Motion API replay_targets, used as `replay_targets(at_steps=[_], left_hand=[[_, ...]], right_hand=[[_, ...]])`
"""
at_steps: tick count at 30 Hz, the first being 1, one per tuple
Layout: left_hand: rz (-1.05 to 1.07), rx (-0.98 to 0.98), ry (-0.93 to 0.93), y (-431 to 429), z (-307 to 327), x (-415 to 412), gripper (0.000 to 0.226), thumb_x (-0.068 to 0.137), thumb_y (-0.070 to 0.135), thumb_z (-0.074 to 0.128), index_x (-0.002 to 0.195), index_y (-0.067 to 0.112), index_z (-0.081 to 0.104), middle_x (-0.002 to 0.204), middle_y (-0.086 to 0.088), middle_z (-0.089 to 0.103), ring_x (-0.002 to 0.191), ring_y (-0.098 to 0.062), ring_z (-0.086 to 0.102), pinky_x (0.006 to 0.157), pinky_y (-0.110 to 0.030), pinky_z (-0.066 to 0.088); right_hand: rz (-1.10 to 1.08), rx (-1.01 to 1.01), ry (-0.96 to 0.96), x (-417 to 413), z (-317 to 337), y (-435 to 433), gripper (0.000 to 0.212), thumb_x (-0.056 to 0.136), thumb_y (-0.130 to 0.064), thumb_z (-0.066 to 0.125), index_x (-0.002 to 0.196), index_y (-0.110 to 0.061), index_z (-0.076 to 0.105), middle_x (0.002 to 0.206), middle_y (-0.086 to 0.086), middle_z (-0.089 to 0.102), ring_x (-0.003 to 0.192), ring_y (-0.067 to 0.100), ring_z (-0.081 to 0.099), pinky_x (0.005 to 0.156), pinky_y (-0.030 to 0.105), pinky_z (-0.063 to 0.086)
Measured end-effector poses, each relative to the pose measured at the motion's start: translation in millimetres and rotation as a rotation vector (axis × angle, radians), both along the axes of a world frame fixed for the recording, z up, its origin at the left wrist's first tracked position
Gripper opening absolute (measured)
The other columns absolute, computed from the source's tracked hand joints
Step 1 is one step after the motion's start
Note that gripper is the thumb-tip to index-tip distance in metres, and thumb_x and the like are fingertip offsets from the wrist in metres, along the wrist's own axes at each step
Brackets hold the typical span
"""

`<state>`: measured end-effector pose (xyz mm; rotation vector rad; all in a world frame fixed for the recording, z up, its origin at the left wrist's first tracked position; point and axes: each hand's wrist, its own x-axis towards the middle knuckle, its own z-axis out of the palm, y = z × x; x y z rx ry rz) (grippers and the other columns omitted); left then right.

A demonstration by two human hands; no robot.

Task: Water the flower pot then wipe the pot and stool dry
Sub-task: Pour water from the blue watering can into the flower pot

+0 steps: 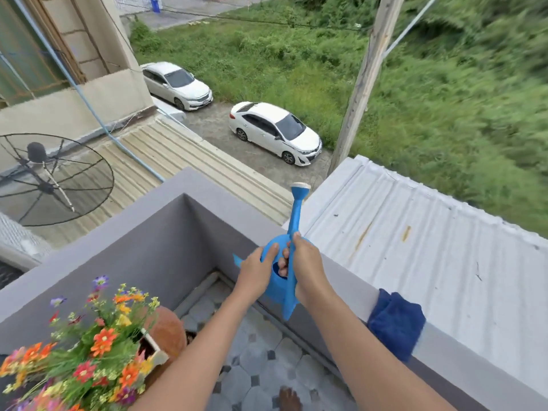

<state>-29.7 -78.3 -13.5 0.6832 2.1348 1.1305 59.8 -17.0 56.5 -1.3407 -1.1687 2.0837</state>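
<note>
A blue plastic watering can [292, 215] is held over the balcony wall, its spout pointing up and away. My right hand [307, 264] is closed around its handle. My left hand [257, 269] presses flat against the can's left side. At the lower left stands a brown clay flower pot [169, 330] full of orange, red, yellow and purple flowers [98, 345]. A folded dark blue cloth [396, 323] lies on top of the wall to the right of my arms. The stool is hidden under the flowers.
The grey balcony wall [166, 200] encloses a corner of patterned floor tiles [261, 360]. A bare foot [289, 398] shows at the bottom edge. Beyond the wall lie corrugated roofs [415, 238], a satellite dish [50, 179], two white cars and grass far below.
</note>
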Motion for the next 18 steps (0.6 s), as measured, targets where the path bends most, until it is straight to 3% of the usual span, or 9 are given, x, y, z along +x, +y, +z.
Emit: replay_targets(at_steps=[4, 12, 18], left_hand=[[-0.100, -0.022, 0.003, 55, -19, -2, 0.042, 0.093, 0.056, 0.035, 0.080, 0.026, 0.061, 0.070, 0.008, 0.062, 0.072, -0.013, 0.057, 0.065, -0.025, 0.037], [-0.137, 0.018, -0.029, 89, -38, -15, 0.041, 0.095, 0.056, 0.035, 0.094, 0.026, 0.063, 0.076, 0.009, 0.063, 0.068, -0.007, 0.058, 0.062, -0.019, 0.040], [-0.135, 0.058, -0.012, 108, -45, -29, 0.035, 0.096, 0.051, 0.036, 0.082, 0.029, 0.060, 0.067, 0.007, 0.059, 0.059, -0.011, 0.053, 0.057, -0.022, 0.043]], right_hand=[[-0.122, -0.080, -0.001, -2, -22, 45, 0.031, 0.108, -0.035, 0.037, 0.092, -0.011, 0.050, 0.062, 0.001, 0.044, 0.048, 0.013, 0.043, 0.048, 0.027, 0.036], [-0.228, -0.170, 0.023, -17, -50, 71, 0.033, 0.105, -0.039, 0.042, 0.093, -0.010, 0.052, 0.061, 0.002, 0.046, 0.047, 0.014, 0.044, 0.043, 0.027, 0.035], [-0.304, -0.193, 0.040, -31, -48, 87, 0.030, 0.105, -0.038, 0.042, 0.095, -0.011, 0.051, 0.061, 0.002, 0.045, 0.044, 0.013, 0.041, 0.041, 0.027, 0.032]])
